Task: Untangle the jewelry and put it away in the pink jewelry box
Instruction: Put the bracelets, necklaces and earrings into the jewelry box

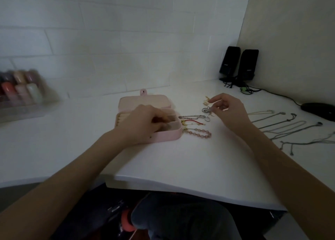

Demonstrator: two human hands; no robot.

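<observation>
- Head view, frame centre: pink jewelry box point(163, 137) lies open; left hand point(143, 123) is reached inside, fingers curled, grasp cannot be told.
- Right hand point(228, 109) is pinching silver ring point(205, 110), centre-right.
- Stowing step judged underway; bracelets point(197, 125) beside box remain; ring likely to be carried over next.

Two black speakers point(238, 64) stood upright against the wall, well beyond the right hand, cables point(248, 90) trailing before them. A dark mouse point(319, 111) lay far right. Far left of the left hand sat blurred, coloured bottles point(20, 87)
</observation>
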